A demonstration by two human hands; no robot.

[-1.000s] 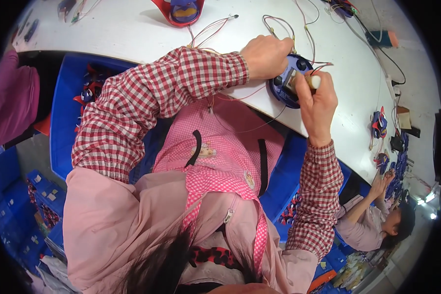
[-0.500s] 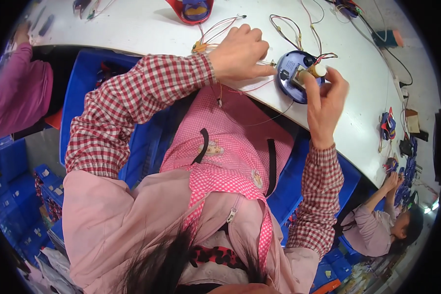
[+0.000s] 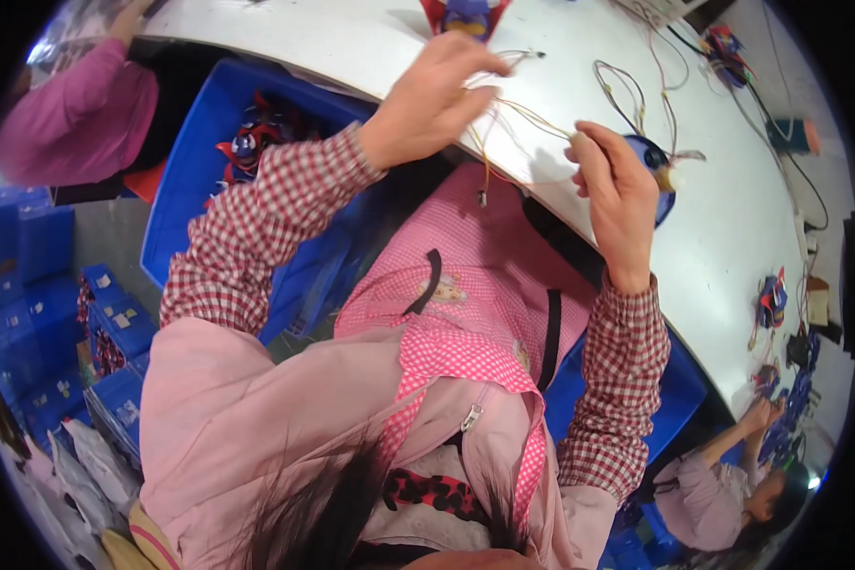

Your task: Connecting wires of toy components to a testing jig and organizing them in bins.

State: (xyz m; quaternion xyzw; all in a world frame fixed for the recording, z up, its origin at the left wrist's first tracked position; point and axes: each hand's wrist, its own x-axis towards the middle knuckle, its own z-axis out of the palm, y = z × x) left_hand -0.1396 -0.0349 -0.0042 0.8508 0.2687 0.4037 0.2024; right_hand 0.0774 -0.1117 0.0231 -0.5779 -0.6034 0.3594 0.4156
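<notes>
A bundle of thin yellow, red and white wires (image 3: 532, 116) stretches between my hands over the table's near edge. My right hand (image 3: 619, 195) is closed, pinching the wires' right end between thumb and forefinger. My left hand (image 3: 427, 103) hovers over the other end, thumb and forefinger apart; its remaining fingers are curled and partly hidden. Just beyond my right hand lies a round blue shell (image 3: 648, 152), partly covered by the hand, with a cream cylinder (image 3: 675, 179) on it. Some wires hang over the edge, ending in a small metallic piece (image 3: 483, 199).
On the white table (image 3: 722, 256), a red and blue piece (image 3: 464, 17) sits beyond my left hand. Loose cables (image 3: 627, 90) lie behind the shell. A blue bin (image 3: 185, 180) holding red and blue pieces stands below. Co-workers sit left (image 3: 85, 123) and right (image 3: 708, 499).
My right hand has left the cream cylinder and now pinches the wire end. My left hand has drawn back from the shell, and the wires are lifted between both hands. The view has shifted.
</notes>
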